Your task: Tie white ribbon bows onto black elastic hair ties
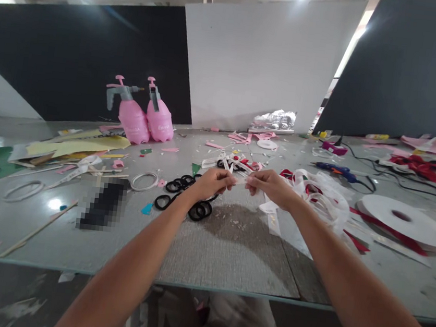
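Observation:
My left hand and my right hand meet over the middle of the table, both with fingertips pinched. A thin whitish strip of ribbon runs across the small gap between them; most of it is hidden by the fingers. Black hair ties lie loosely under and left of my left hand. Just beyond my fingers sits a small heap of white and red ribbon pieces. Close to my right hand is a tangle of white ribbon mixed with red.
Two pink spray bottles stand at the back left. A blue glue gun with its cord and a white ribbon spool lie to the right. On the left are a silver ring, a thin stick and yellow paper.

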Demonstrator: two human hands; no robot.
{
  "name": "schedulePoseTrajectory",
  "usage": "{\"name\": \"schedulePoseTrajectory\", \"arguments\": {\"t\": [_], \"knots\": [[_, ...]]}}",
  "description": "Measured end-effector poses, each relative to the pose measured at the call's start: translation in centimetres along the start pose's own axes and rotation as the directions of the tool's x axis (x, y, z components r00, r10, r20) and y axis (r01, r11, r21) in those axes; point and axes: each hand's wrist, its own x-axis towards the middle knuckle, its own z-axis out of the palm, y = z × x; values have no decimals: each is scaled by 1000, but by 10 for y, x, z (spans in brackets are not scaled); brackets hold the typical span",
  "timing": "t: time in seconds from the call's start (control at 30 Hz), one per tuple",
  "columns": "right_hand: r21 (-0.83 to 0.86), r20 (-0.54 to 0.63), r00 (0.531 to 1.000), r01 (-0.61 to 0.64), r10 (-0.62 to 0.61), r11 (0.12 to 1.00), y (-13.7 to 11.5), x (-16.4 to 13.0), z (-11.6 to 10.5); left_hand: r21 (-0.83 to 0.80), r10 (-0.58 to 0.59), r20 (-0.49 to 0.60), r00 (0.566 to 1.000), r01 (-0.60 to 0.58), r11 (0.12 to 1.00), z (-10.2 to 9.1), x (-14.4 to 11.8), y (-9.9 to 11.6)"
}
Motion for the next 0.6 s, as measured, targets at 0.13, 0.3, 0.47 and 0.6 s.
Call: {"name": "schedulePoseTrajectory", "arguments": {"t": [0.13, 0.3, 0.47, 0.6], "knots": [[427, -126, 991, 7, 52, 904, -1, -1, 10, -362, -41, 16, 999, 44, 931, 6, -1, 3], [739, -189, 980, 101, 62, 666, -9, -3, 16, -689, -76, 13, 997, 64, 722, 8, 1, 6], [835, -244, 962, 143, 124, 532, -11, -4, 23, -871, -181, -118, 976, -14, 491, 12, 4, 4], [837, -241, 961, 133, 139, 530, -9, -2, 29, -941, -183, -144, 973, -78, 328, 17, 4, 3]]}}
